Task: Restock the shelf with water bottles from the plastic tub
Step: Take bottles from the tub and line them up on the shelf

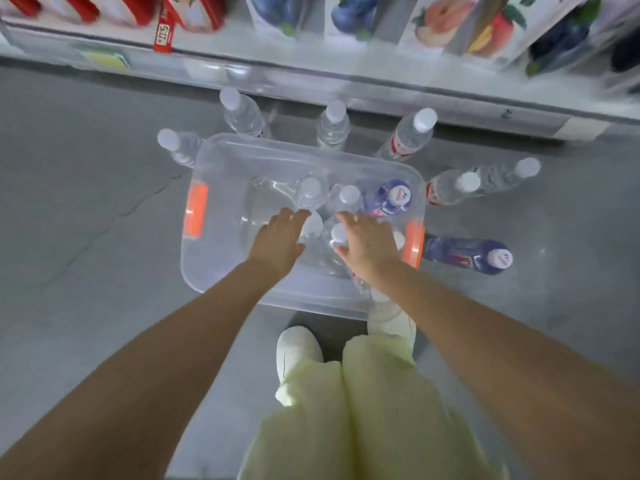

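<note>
A clear plastic tub (221, 157) with orange handles stands on the grey floor below me. Inside it stand several clear water bottles with white caps (310, 188) and one blue bottle (389, 197). My left hand (280, 237) reaches down into the tub with fingers extended over a white cap. My right hand (367, 240) hovers beside it, fingers spread above another cap. Neither hand grips a bottle. The shelf (311, 81) runs across the top of the view.
Several clear bottles (242, 112) stand on the floor around the tub's far and right sides, and a blue bottle (467, 254) stands beside the right handle. Juice cartons (446, 22) line the shelf. My white shoes (298, 351) are just behind the tub.
</note>
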`<state>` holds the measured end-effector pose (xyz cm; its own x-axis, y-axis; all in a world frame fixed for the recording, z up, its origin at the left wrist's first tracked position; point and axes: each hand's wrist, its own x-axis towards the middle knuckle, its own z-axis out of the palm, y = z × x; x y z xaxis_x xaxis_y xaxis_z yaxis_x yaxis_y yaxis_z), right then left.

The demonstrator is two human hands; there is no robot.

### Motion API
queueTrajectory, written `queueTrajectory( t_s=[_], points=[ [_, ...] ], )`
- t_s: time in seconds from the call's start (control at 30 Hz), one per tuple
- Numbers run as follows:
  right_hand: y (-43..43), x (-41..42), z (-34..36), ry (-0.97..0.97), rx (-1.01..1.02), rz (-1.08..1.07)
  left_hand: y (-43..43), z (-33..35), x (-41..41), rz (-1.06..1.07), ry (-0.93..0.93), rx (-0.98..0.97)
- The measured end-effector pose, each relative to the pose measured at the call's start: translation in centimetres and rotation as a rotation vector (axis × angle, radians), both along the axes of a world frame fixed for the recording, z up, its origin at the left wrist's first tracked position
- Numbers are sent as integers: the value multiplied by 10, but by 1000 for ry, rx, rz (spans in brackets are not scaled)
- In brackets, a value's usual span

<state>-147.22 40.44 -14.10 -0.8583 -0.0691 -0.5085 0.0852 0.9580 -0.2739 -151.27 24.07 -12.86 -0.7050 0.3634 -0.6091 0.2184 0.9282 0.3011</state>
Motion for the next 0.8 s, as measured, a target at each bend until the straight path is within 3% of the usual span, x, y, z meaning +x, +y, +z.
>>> queueTrajectory(
  t_s=[0.2, 0.37, 0.8],
  points=[
    [-6, -3, -27, 24, 10, 39, 6, -19, -2, 17, -4, 25],
    [1, -3, -6, 17, -35, 18, -1, 7, -6, 15, -5, 7],
    [5, -13, 217, 93, -16, -76, -25, 216, -25, 30, 83, 47]
  ],
)
